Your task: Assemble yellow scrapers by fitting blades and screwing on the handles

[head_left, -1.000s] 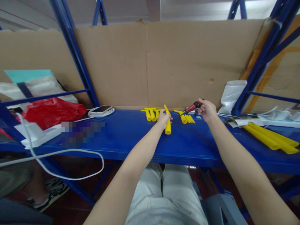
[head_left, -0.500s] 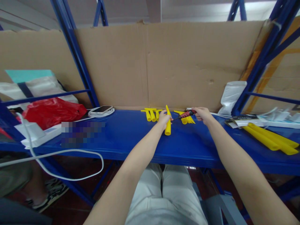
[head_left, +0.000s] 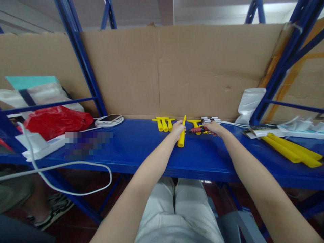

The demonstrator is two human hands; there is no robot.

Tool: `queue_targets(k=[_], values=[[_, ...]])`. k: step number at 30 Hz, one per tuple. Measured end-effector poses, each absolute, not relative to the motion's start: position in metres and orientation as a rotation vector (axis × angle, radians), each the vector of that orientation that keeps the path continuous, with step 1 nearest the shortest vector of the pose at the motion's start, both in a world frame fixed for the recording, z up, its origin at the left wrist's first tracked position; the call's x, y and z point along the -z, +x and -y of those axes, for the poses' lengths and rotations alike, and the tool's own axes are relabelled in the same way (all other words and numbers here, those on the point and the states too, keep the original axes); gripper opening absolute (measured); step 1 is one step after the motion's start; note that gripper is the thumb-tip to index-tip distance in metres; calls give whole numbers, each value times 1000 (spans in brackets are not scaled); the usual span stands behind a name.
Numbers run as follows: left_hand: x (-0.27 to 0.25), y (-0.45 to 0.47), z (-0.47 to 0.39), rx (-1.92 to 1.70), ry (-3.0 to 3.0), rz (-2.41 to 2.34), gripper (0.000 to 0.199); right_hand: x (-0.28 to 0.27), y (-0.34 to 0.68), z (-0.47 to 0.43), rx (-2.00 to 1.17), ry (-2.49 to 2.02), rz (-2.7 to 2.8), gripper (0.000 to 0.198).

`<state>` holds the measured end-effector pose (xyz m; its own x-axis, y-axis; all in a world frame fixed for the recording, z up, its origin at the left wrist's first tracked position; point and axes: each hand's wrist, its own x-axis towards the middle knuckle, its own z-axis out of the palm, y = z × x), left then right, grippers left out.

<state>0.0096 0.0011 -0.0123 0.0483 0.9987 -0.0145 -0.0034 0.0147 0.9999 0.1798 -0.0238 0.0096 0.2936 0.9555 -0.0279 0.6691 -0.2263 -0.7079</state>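
Observation:
My left hand point(head_left: 178, 128) is closed around a yellow T-shaped tool with a tubular handle point(head_left: 181, 140), its round end toward me and its crosspiece seen nearly edge-on. From the right, my right hand point(head_left: 214, 127) grips a screwdriver point(head_left: 197, 129) with a red and black handle. The screwdriver's front end points at the yellow tool near my left fingers; whether it touches cannot be made out. Left of my left hand, several similar yellow T-shaped tools point(head_left: 165, 125) lie in a row. More yellow pieces point(head_left: 194, 122) lie behind the screwdriver, partly hidden.
Behind the blue table point(head_left: 141, 148) stands a cardboard panel point(head_left: 162, 71). At the left are a phone point(head_left: 112, 118), coiled white cable, a red plastic bag point(head_left: 57, 121) and a power strip. Long yellow pieces point(head_left: 291, 150) lie at the right. Black-and-white items point(head_left: 210, 119) sit by my right hand.
My right hand has lowered and shifted slightly left with the screwdriver, uncovering the black-and-white items behind. The yellow tool in my left hand has turned, its top tipping to the right.

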Motion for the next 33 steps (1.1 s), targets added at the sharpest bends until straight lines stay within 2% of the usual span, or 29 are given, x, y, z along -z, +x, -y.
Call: queue_targets(k=[7, 17, 33], values=[[13, 13, 4, -1175, 1427, -1196, 61, -11, 173, 27, -647, -1991, 1495, 30], [23, 11, -2, -1140, 1653, -1306, 56, -7, 173, 27, -503, -2179, 1814, 28], [33, 12, -14, -1159, 1648, -1339, 61, -6, 178, 24, -512, -2203, 1881, 27]])
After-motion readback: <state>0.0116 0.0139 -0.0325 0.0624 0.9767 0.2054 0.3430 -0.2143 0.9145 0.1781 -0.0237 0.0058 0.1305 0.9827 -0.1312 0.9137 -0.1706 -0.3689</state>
